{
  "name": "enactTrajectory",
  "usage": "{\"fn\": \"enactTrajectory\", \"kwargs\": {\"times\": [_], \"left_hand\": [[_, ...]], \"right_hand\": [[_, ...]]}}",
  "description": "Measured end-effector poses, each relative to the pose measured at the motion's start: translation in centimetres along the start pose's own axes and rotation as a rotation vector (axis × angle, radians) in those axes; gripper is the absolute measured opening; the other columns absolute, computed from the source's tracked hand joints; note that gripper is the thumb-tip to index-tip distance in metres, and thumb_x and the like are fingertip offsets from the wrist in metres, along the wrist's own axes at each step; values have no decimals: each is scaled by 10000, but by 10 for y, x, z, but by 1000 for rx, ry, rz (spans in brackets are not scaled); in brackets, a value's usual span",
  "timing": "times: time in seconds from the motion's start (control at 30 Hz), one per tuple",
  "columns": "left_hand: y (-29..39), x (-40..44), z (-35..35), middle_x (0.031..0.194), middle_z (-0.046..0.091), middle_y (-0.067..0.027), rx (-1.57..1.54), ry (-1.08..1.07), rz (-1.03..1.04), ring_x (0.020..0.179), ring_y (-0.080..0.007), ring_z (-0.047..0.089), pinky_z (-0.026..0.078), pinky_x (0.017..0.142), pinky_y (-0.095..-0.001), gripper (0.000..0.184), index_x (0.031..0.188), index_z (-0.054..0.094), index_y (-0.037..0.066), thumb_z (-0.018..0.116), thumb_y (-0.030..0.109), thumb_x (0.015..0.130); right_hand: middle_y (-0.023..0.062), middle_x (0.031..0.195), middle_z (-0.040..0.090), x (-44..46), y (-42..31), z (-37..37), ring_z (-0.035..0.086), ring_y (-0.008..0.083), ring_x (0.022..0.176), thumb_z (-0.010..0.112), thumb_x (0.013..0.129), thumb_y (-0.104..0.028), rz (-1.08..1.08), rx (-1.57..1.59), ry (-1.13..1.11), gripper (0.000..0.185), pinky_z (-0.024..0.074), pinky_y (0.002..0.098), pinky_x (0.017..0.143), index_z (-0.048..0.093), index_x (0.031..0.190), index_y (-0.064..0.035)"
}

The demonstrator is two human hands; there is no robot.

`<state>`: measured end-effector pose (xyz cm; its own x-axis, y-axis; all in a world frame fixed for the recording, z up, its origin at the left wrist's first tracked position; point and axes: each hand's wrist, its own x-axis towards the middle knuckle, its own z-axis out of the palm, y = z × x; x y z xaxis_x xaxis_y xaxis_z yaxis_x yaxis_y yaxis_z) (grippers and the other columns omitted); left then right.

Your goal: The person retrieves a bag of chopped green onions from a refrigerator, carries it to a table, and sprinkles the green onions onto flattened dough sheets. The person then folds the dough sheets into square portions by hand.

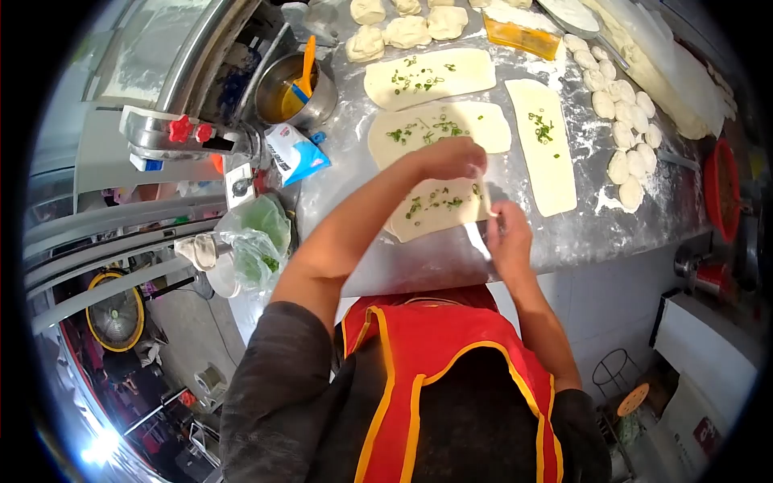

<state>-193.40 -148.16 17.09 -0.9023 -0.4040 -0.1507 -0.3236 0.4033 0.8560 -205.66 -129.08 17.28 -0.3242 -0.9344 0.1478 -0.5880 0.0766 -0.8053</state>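
The nearest dough sheet (427, 219), flat and sprinkled with chopped scallions (439, 197), lies on the metal worktop. My left hand (457, 158) reaches over its far right corner, fingers closed on the sheet's right edge. At the near right corner, my right hand (509, 233) pinches the same edge, which is slightly lifted between the two hands. Just beyond lies a second scallion-topped dough sheet (491, 133), partly covered by my left forearm. Another dough sheet (467, 71) is farther back, and a fourth dough sheet (551, 181) lies lengthwise on the right.
A metal pot (320, 103) with an orange-handled brush (307, 64) stands at the left, near a blue-white packet (294, 154) and a plastic bag of greens (262, 233). Dough lumps (407, 32) lie at the back, small dough balls (624, 113) at the right. The worktop's front edge (386, 282) is near my body.
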Motion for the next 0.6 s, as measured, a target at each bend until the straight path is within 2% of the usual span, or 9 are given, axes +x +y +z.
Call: {"fn": "enactTrajectory", "kwargs": {"times": [0.03, 0.13, 0.27, 0.37, 0.47, 0.57, 0.6], "left_hand": [[5, -16, -8, 886, 597, -74, -19, -1, -6, 847, -279, 568, 461, 765, -354, 142, 838, 636, 82, 639, 44, 701], [-16, -45, -8, 926, 584, -50, 70, 20, -8, 900, -277, 544, 456, 794, -357, 181, 840, 641, 97, 612, -18, 704], [-28, -66, 7, 912, 599, -27, 217, 140, -109, 957, -247, 517, 440, 845, -342, 202, 834, 656, 108, 589, -34, 707], [-32, -75, 15, 941, 619, -13, 227, 225, -111, 949, -253, 516, 436, 867, -338, 221, 842, 666, 110, 578, -41, 707], [-38, -79, 18, 984, 627, 9, 258, 265, -63, 965, -233, 516, 437, 881, -335, 246, 838, 684, 137, 610, -45, 690], [-35, -86, 17, 1002, 630, -30, 323, 240, -58, 996, -261, 522, 426, 899, -341, 255, 886, 672, 105, 566, -53, 716], [-33, -89, 16, 1005, 629, -42, 306, 286, -68, 1013, -265, 521, 423, 905, -345, 255, 908, 666, 96, 564, -49, 725]], "right_hand": [[160, 840, 569, -5, -7, 5, 547, 357, 784, 575, 759, 34, -126, 14, -3, 118, 450, 417, 700, 547, 860, -23], [147, 851, 580, -12, -13, 31, 552, 342, 793, 584, 752, 42, -268, 45, -31, 143, 451, 409, 714, 567, 882, -17], [131, 849, 601, -11, -14, 54, 567, 324, 788, 630, 738, 51, -349, -12, -76, 162, 456, 389, 715, 583, 867, -36], [128, 835, 607, -11, -18, 54, 566, 321, 796, 626, 751, 30, -359, -44, -111, 130, 456, 390, 721, 592, 861, -31], [128, 888, 610, -10, -15, 51, 559, 325, 853, 589, 779, -25, -335, -89, -244, 128, 444, 397, 814, 608, 906, -28], [163, 990, 612, -6, -19, 45, 554, 354, 946, 591, 808, -64, -294, -109, -407, 222, 435, 405, 882, 606, 1024, -18], [179, 1066, 583, -3, -21, 43, 525, 357, 1018, 597, 816, -92, -328, -142, -367, 290, 406, 414, 927, 570, 1093, -9]]}}
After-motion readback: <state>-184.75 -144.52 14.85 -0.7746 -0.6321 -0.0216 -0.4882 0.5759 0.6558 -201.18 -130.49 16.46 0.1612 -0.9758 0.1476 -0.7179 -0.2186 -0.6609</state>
